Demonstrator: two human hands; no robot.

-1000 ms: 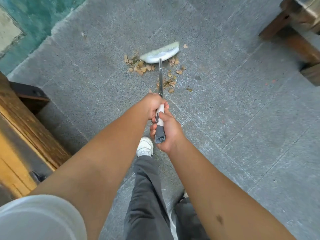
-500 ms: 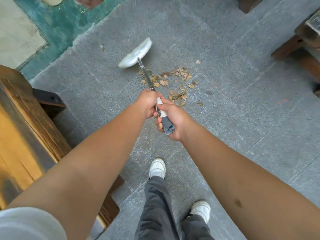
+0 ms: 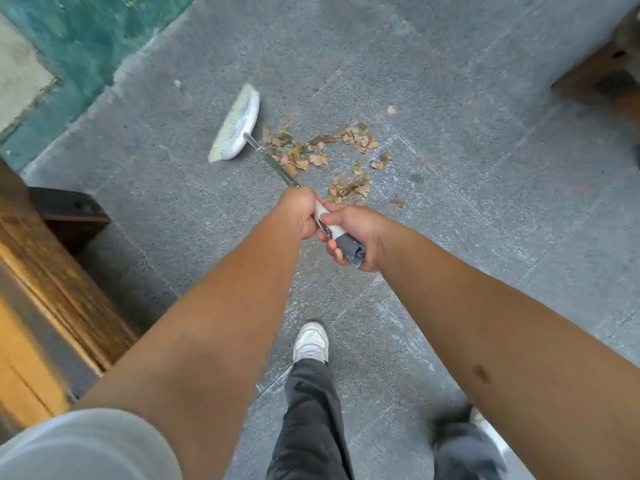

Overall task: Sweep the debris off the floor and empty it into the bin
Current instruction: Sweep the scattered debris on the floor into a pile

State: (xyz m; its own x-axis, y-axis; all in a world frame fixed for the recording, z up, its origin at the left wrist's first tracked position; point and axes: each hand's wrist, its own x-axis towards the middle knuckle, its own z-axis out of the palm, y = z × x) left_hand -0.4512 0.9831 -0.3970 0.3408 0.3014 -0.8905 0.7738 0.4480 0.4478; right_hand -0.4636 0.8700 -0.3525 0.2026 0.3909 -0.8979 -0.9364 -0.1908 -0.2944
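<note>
Nearest to us, we see a pale grey short sleeve (image 3: pixel 83 445) at the lower left and dark grey trousers (image 3: pixel 311 420) below, with one white sneaker (image 3: pixel 310 342) planted on the grey stone floor (image 3: pixel 485 220). Our two bare forearms reach forward and meet at the broom (image 3: pixel 277 161) handle. Our right hand (image 3: pixel 356 233) is wrapped around the dark grey end of the handle, fingers curled tight about it. Just ahead of it, our left hand (image 3: pixel 300 211) is clenched around the white part of the grip, touching the right hand. From there the metal shaft runs up and to the left to the white broom head (image 3: pixel 239 124), which sits tilted, its pale bristles turned to the left. Just right of the head and shaft lies the debris, a loose scatter of dry brown leaves (image 3: pixel 332 154) on the floor. A wooden bench (image 3: pixel 52 289) runs along our left. Farthest off at the upper left we see a worn teal-painted surface (image 3: pixel 86 39).
</note>
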